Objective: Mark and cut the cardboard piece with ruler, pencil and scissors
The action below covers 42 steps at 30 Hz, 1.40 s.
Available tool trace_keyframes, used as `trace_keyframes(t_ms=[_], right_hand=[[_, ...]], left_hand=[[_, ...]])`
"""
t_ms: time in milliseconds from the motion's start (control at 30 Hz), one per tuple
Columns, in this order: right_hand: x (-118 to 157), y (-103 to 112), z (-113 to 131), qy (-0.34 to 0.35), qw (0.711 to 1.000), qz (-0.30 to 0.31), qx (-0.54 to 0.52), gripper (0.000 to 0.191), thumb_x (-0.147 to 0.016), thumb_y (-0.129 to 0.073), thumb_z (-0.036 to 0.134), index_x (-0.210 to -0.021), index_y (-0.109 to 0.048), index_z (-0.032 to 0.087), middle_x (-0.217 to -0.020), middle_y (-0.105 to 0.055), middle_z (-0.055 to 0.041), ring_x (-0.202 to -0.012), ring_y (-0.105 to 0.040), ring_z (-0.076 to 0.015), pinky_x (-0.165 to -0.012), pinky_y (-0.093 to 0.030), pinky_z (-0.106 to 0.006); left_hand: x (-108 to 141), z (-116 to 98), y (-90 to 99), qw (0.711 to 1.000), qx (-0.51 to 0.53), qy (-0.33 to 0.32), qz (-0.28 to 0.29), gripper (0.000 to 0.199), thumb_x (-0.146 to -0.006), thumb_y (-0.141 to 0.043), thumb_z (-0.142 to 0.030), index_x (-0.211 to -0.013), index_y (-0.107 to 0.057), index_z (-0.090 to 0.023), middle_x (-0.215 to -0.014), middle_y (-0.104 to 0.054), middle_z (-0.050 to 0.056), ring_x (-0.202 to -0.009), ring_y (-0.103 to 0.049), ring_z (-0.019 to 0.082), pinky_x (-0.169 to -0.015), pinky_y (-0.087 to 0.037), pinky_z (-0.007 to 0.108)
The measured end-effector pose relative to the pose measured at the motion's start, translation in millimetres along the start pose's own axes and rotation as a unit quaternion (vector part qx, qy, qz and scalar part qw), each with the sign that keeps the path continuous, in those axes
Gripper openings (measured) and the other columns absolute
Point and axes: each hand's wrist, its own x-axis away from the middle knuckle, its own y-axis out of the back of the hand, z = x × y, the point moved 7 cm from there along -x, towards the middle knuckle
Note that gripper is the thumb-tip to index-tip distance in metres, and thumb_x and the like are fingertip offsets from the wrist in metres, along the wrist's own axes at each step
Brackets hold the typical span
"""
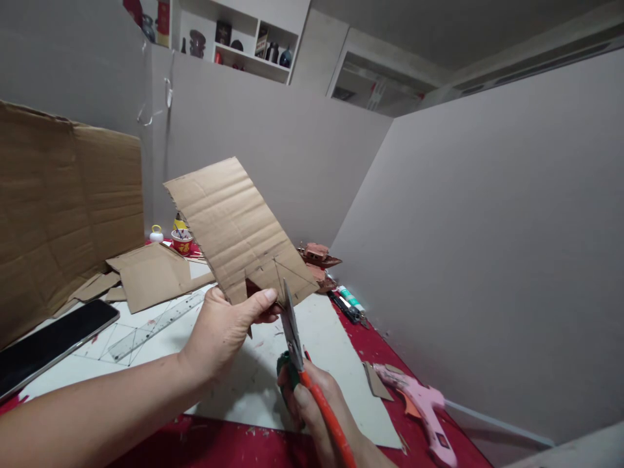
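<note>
My left hand (229, 331) pinches the lower edge of a tan cardboard piece (238, 221), holding it tilted up above the table. Pencil lines mark its lower part, and a notch shows beside my thumb. In my right hand (322, 403) is a pair of scissors (292, 331) with orange-red handles. Their blades point upward at the lower edge of the cardboard, close to a pencil line. Something dark green shows by the scissors at my right fingers; I cannot make out what it is.
White paper with drawn lines lies on a red cloth (234, 442). On the left are a phone (58, 341), a clear ruler (151, 328), cardboard scraps (156, 279) and a large cardboard sheet (73, 208). A pink glue gun (422, 403) lies right; model boats (319, 257) stand behind.
</note>
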Motion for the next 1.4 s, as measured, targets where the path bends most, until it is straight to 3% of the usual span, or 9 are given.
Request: trace_keyframes(t_ms=[800, 967, 1133, 1400], right_hand=[[4, 0, 0, 0.013, 0.999, -0.032, 0.015, 0.043, -0.098, -0.044, 0.056, -0.074, -0.04, 0.021, -0.059, -0.034, 0.0062, -0.053, -0.026, -0.0095, -0.048, -0.023, -0.026], [6, 0, -3, -0.001, 0.999, -0.036, 0.009, 0.044, -0.097, -0.045, 0.058, -0.075, -0.043, 0.021, -0.056, -0.036, 0.006, -0.049, -0.028, -0.009, -0.045, -0.021, -0.025], [4, 0, -4, 0.003, 1.0, -0.019, 0.016, 0.048, -0.093, -0.045, 0.066, -0.074, -0.042, 0.022, -0.057, -0.036, 0.0051, -0.049, -0.031, -0.0096, -0.043, -0.022, -0.024], [0, 4, -5, 0.012, 0.999, -0.015, 0.045, 0.048, -0.093, -0.042, 0.066, -0.08, -0.045, 0.02, -0.061, -0.044, 0.0031, -0.05, -0.039, -0.0105, -0.045, -0.031, -0.024]], left_hand=[[2, -3, 0.1, 1.0, 0.007, 0.001, -0.006, 0.015, -0.069, -0.085, -0.027, -0.079, -0.078, -0.017, -0.07, -0.075, 0.001, -0.063, -0.069, 0.014, -0.061, -0.059, 0.024], [1, -3, 0.0, 1.0, 0.02, 0.008, 0.003, 0.016, -0.071, -0.084, -0.027, -0.08, -0.077, -0.016, -0.073, -0.075, 0.002, -0.066, -0.069, 0.015, -0.063, -0.06, 0.026], [-3, -15, 8.1, 0.999, 0.03, -0.019, -0.019, 0.019, -0.071, -0.084, -0.031, -0.074, -0.076, -0.015, -0.08, -0.076, 0.003, -0.074, -0.069, 0.016, -0.065, -0.061, 0.027], [1, -11, 6.4, 0.999, -0.004, -0.025, -0.039, 0.027, -0.068, -0.086, -0.031, -0.088, -0.075, -0.015, -0.084, -0.076, 0.003, -0.068, -0.068, 0.016, -0.06, -0.06, 0.027]])
